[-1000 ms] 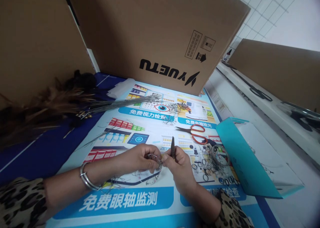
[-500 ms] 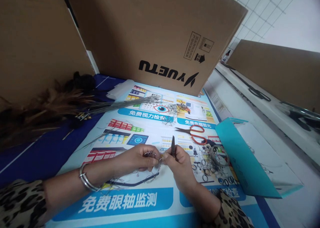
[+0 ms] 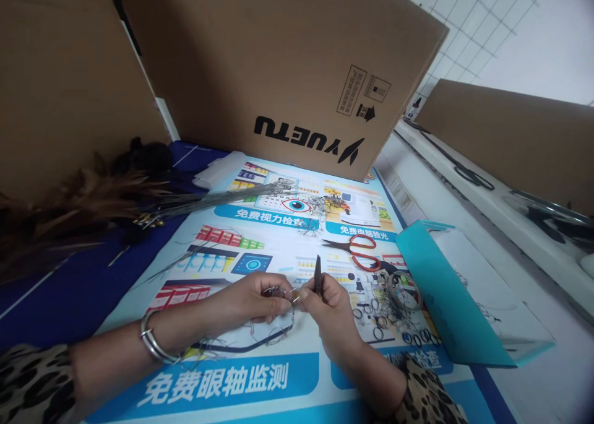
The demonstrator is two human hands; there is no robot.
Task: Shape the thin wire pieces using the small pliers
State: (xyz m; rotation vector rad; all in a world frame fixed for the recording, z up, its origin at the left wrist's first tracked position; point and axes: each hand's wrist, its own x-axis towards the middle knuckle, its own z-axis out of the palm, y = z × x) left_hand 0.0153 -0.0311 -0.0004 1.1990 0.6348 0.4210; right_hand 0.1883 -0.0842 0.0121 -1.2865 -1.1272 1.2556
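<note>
A tangled wire piece (image 3: 273, 292) was clasped between the thumb and fingers of the left hand (image 3: 260, 303), above the counter (image 3: 299, 405), and a thin loop was seen hanging below it. By the right hand (image 3: 338, 325) a dark pointed tool (image 3: 318, 275) was grasped with its tip raised; its thumb was held right beside the wirework, but whether wire was pinched there too could not be told. Orange-handled scissors (image 3: 357, 250) were laid beyond the hands, and a heap of rings and wire (image 3: 394, 309) was spread to the right, near 1 teal box (image 3: 436, 300). Farther off, to the left, a bundle of thin wires (image 3: 232, 195) was placed near brown feathers (image 3: 106, 179)
</note>
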